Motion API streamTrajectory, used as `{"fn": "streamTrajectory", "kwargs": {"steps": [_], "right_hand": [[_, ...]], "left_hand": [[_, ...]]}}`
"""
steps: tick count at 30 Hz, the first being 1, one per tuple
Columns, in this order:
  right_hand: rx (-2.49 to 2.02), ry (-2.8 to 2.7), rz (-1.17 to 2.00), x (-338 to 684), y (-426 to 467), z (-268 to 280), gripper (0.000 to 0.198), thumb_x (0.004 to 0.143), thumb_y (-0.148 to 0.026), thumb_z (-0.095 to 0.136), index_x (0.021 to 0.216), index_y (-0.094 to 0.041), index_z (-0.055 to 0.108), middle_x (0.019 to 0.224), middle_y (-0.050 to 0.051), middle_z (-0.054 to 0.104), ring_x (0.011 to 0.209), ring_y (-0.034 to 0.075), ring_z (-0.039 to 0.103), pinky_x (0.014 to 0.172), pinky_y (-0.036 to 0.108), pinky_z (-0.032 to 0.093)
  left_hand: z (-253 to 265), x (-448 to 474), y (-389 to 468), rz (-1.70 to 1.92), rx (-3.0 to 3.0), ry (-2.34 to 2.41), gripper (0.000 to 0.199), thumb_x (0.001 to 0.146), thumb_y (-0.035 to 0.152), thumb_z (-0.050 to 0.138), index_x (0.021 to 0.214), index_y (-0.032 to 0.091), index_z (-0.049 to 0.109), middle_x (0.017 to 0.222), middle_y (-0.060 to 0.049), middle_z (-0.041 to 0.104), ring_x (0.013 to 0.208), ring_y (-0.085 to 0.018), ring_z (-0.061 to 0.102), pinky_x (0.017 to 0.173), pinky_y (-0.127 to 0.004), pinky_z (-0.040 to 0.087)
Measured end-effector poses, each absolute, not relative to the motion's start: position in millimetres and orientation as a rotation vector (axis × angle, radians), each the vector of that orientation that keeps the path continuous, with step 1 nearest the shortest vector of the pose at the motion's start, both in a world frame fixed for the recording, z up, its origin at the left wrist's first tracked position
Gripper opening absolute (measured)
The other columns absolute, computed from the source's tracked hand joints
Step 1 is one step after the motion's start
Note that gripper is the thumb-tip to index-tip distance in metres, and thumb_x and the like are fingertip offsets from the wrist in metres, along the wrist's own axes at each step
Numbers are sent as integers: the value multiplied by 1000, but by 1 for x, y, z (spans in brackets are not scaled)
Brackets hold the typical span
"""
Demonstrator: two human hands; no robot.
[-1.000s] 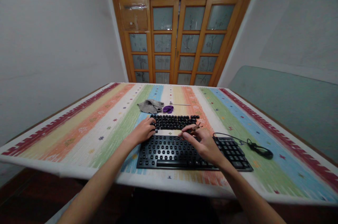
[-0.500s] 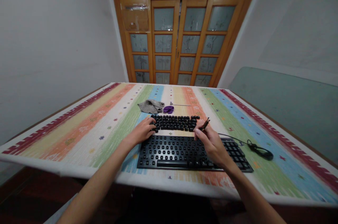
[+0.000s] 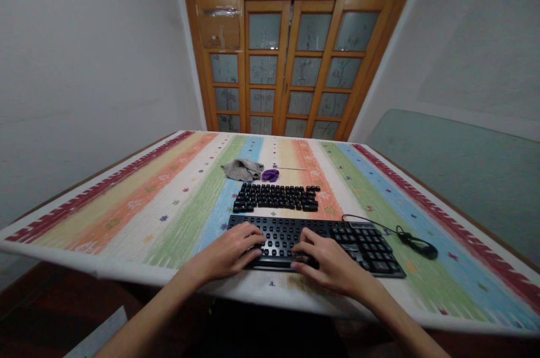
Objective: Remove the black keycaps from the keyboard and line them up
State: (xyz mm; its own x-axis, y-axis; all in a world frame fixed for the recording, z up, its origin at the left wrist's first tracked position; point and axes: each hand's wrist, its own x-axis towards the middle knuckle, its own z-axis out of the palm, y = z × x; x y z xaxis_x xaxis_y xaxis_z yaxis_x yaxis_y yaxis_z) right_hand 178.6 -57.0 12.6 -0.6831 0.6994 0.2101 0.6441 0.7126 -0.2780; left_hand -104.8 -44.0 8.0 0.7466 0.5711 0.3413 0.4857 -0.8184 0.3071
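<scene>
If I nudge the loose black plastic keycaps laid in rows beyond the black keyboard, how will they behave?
The keycaps would probably scatter, since they lie as separate pieces. Each looks small, so likely light and easily knocked out of line. Their blocky shapes suggest sliding on the multicoloured striped tablecloth rather than rolling.

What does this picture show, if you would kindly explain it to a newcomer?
This is no machine but a person's bare left hand and right hand, seen by a head-worn camera looking forward and down. On the striped, multicoloured tablecloth lies a long black keyboard, many keys uncapped. Beyond it, loose black keycaps sit in rows, with a crumpled grey cloth and a small crumpled purple bundle farther back; a bundled black cable lies to the right. Both hands are over the keyboard: the left shows nothing held; the right seems to grip a small dark object, partly hidden.
</scene>
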Motion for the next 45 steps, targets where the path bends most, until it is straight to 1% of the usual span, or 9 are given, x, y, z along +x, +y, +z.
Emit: {"fn": "streamTrajectory", "kwargs": {"steps": [3,6,11,17,22,26,32,37,45], "right_hand": [[-1065,-2704,138,177,-60,6,17,89,-32,64,98,-19,67,100,7,59,76,18,63,65,28,47],[-1074,-2756,27,176,-59,2,12,90,-30,64,93,-18,67,100,7,60,75,17,63,63,26,45],[-1008,-2888,-100,174,-56,5,7,92,-20,58,89,-18,64,93,5,62,73,16,63,58,25,41],[-950,-2950,-369,165,-56,2,9,91,-18,54,87,-14,62,91,8,63,58,15,61,46,27,35],[-889,-2957,-512,164,-56,-5,11,92,-20,52,90,-13,60,94,10,64,57,16,62,42,28,34],[-885,-2950,-520,165,-52,-12,11,92,-23,52,90,-13,57,91,9,63,59,17,63,43,27,35],[-911,-3023,-449,162,-45,-15,24,95,-36,48,88,-14,53,87,8,59,57,18,61,43,28,36],[-968,-3054,-404,158,-45,-8,18,91,-30,51,89,-13,54,88,8,60,56,18,62,43,28,35],[-894,-3065,-386,161,-42,-11,17,93,-30,48,90,-14,52,89,9,60,61,18,62,44,27,36]], "left_hand": [[-3,-105,-52,597,2778,859,23,94,35,58,109,18,63,108,-9,62,101,-22,58,89,-36,50],[-10,-103,-53,577,2824,892,23,92,36,61,105,17,65,104,-9,63,98,-22,58,87,-36,49],[-5,-99,-54,448,2915,942,15,94,30,59,96,16,65,95,-7,64,90,-21,58,80,-33,48],[-1,-96,-56,338,3038,963,16,96,28,54,90,16,61,90,-6,62,82,-20,57,75,-32,45],[-3,-92,-60,285,3077,1018,15,96,27,52,90,15,58,92,-7,61,81,-22,56,73,-34,45],[-2,-89,-64,236,3125,1015,13,97,23,50,88,15,55,91,-8,59,82,-23,55,75,-36,45],[-8,-86,-67,166,3169,1089,9,97,16,45,92,14,52,92,-9,57,81,-23,53,74,-37,44],[-13,-82,-71,149,3205,1148,10,94,10,43,90,14,51,90,-10,56,82,-24,53,73,-38,43],[-28,-80,-73,191,3233,1192,11,93,8,44,90,14,53,89,-8,56,84,-24,54,76,-37,43]]}}
